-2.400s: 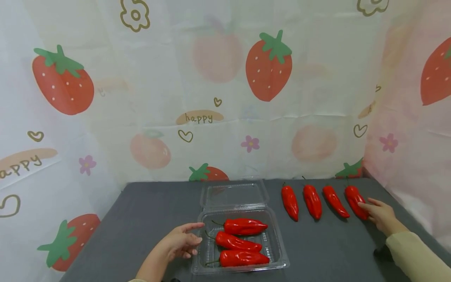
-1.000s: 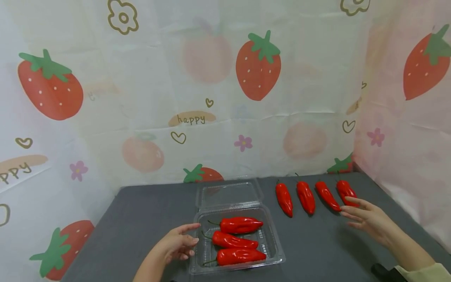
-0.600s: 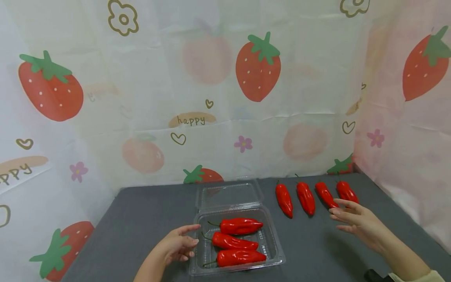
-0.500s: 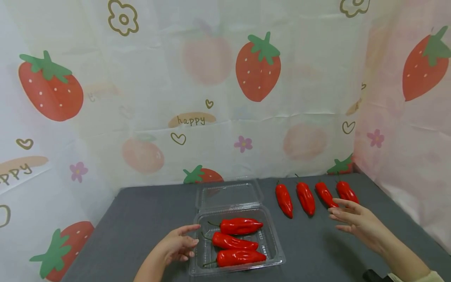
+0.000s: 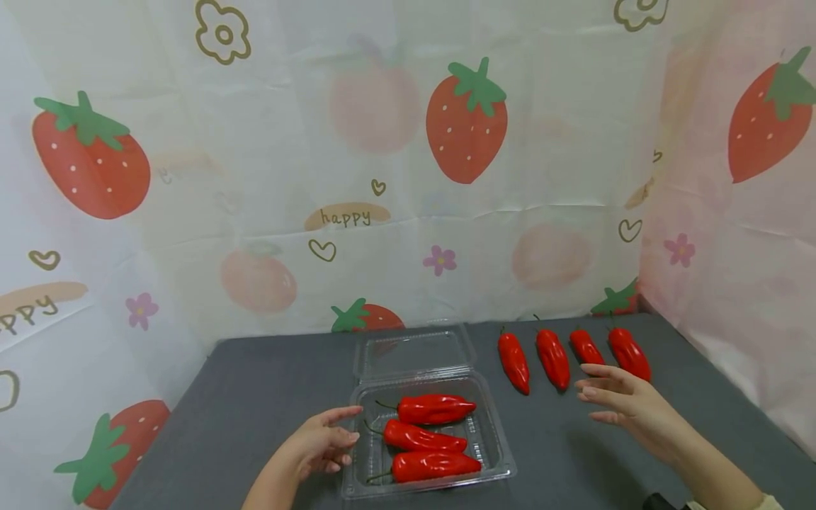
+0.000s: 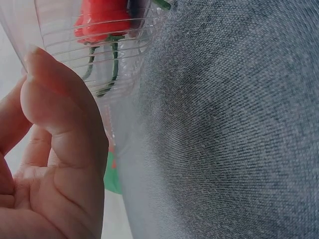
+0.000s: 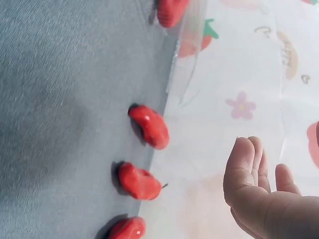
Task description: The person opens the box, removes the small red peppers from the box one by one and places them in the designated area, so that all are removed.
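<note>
Three red chili peppers (image 5: 428, 433) lie side by side in an open clear plastic box (image 5: 503, 453), stems pointing left. My left hand (image 5: 315, 443) is at the box's left wall, index finger extended at the rim and the other fingers loosely bent. Whether it touches the plastic I cannot tell. In the left wrist view, the thumb (image 6: 65, 104) is beside the ribbed wall. Several more red peppers (image 5: 552, 359) lie in a row at the back right. My right hand (image 5: 637, 411) hovers in front of that row with relaxed fingers, holding nothing, and partly covers one pepper's tip.
The box's hinged clear lid (image 5: 417, 352) lies back toward the rear wall. A dark grey cloth (image 5: 274, 382) covers the table. Behind and at both sides hangs a pale curtain (image 5: 561, 142) printed with strawberries.
My right hand has come off the rightmost pepper and drifted left and nearer, with nothing in it. The head view has shifted slightly right. My left hand stays by the box.
</note>
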Motion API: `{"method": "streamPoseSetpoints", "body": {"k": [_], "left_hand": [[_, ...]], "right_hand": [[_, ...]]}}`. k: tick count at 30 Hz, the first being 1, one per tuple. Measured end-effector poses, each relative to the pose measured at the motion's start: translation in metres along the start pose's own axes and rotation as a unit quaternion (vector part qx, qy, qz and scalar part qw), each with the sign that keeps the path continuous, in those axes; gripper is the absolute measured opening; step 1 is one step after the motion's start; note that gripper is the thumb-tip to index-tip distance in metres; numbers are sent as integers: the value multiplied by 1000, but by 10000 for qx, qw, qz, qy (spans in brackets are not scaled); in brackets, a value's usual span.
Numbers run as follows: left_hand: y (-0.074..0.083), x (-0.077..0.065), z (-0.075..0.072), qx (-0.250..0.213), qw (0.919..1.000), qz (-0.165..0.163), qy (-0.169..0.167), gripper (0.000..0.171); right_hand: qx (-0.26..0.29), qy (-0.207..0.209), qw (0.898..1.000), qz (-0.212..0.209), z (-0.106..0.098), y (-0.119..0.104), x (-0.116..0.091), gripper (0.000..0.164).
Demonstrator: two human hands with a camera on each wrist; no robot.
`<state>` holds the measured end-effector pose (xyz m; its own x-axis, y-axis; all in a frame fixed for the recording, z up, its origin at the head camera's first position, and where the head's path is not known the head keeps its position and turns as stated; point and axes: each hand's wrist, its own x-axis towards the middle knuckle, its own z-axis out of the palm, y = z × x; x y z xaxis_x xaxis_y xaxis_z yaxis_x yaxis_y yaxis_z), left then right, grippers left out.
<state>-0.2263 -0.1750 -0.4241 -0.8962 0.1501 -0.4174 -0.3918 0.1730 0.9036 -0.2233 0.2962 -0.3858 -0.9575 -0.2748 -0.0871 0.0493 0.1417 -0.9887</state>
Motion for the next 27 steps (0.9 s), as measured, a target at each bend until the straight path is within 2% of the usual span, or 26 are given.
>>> {"method": "streamPoseSetpoints", "body": {"k": [9,19,27], "left_hand": [[-1,-1,-1,8,10000,3,2,56],[-1,-1,-1,33,10000,24,-15,56],[0,-2,0,24,10000,38,-46,57]], "right_hand": [[149,-313,9991,-224,17,-2,1,53],[359,-356,9984,-247,32,-2,3,50],[655,-575,9945,-578,46,-1,4,29]]}}
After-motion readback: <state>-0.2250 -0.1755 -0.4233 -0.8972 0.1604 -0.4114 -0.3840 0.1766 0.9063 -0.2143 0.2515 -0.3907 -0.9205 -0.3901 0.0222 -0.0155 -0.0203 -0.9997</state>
